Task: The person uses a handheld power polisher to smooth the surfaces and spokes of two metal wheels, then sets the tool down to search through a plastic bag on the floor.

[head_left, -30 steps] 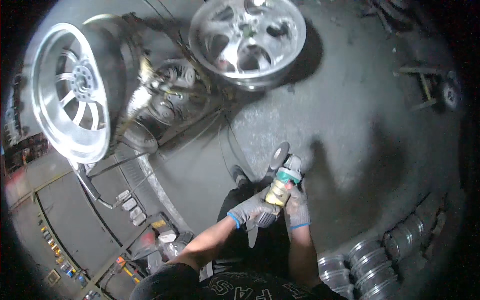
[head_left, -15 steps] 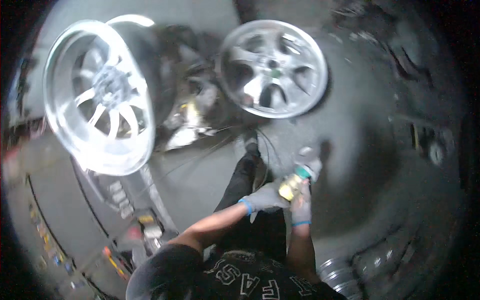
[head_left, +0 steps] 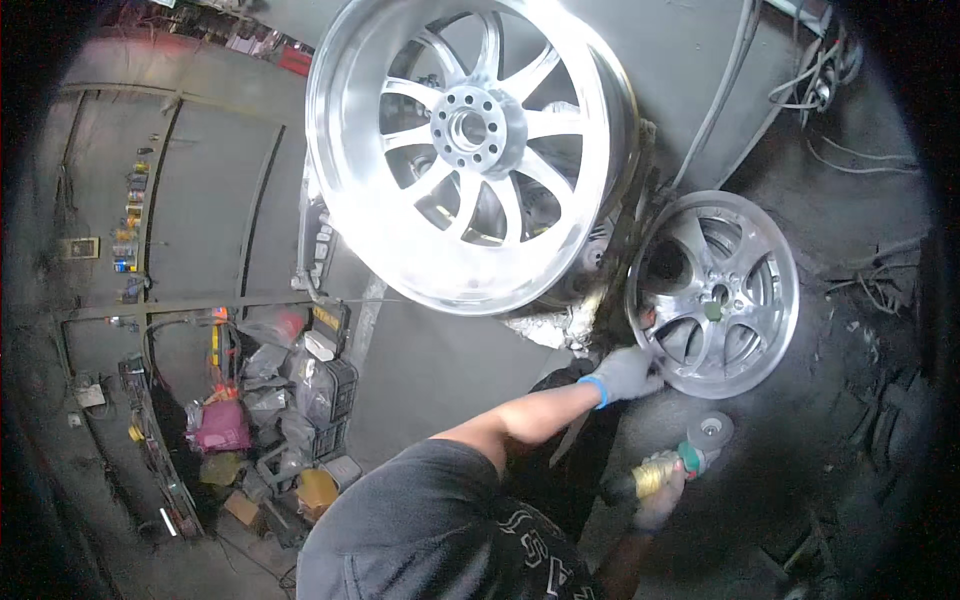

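Observation:
My left hand, in a grey glove with a blue cuff, has its fingers curled at the lower-left edge of the smaller silver alloy wheel. A green piece sits near that wheel's centre. My gloved right hand is closed round a yellow-and-green angle grinder, whose grey disc lies just below that wheel. A large, brightly lit multi-spoke wheel stands above and left of my left hand, hiding much of the dark, worn stand behind it.
Grey cables hang at the upper right. To the left are a grey panelled surface with a row of small coloured containers, plus plastic bags, a dark crate and a pink bundle among other clutter.
My left hand has left the grinder and moved up to the smaller wheel. The grinder has moved rightward and down in my right hand. The view has swung, shifting both wheels.

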Demonstrator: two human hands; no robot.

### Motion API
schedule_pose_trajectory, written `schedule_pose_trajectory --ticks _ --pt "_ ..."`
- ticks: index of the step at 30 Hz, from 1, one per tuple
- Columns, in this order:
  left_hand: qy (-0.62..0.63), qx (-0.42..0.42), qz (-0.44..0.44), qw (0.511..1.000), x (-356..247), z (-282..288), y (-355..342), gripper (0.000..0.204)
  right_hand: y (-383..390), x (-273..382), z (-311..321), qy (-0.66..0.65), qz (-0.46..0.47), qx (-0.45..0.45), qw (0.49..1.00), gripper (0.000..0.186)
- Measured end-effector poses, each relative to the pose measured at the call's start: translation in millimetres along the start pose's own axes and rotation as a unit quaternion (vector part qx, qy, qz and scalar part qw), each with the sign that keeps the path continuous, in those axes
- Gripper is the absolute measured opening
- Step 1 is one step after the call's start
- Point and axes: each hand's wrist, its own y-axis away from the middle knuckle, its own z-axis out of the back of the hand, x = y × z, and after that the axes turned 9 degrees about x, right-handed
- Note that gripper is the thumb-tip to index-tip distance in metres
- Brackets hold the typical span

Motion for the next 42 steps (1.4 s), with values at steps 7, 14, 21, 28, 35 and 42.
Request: schedule_pose_trajectory --ticks 7,14,21,28,35,42 --pt "-0.243 -0.140 0.045 0.959 9.8 -13.5 -115.9 0.059 -6.3 27.5 107.8 -0.052 -0.076 0.047 0.995 0.041" --pt "-0.155 0.004 0.136 0.979 33.6 -20.3 -169.5 0.064 8.0 42.2 138.6 -0.034 -0.108 -0.032 0.993 0.040" --pt "-0.223 -0.196 0.081 0.951 76.3 -58.1 -160.0 0.051 1.2 53.2 135.0 -0.025 -0.131 -0.023 0.991 0.040" --pt "-0.198 -0.076 0.055 0.976 59.3 -30.0 -156.6 0.029 -2.7 85.2 97.6 -0.006 -0.116 0.028 0.993 0.039" --pt "0.177 -0.169 0.025 0.969 -15.7 -26.4 -41.5 0.041 22.9 129.6 24.9 0.049 -0.070 0.085 0.993 0.038" --pt "0.786 0.080 -0.040 0.611 -136.4 16.8 91.5 0.027 33.3 219.2 -90.5 0.174 -0.011 0.049 0.983 0.040"
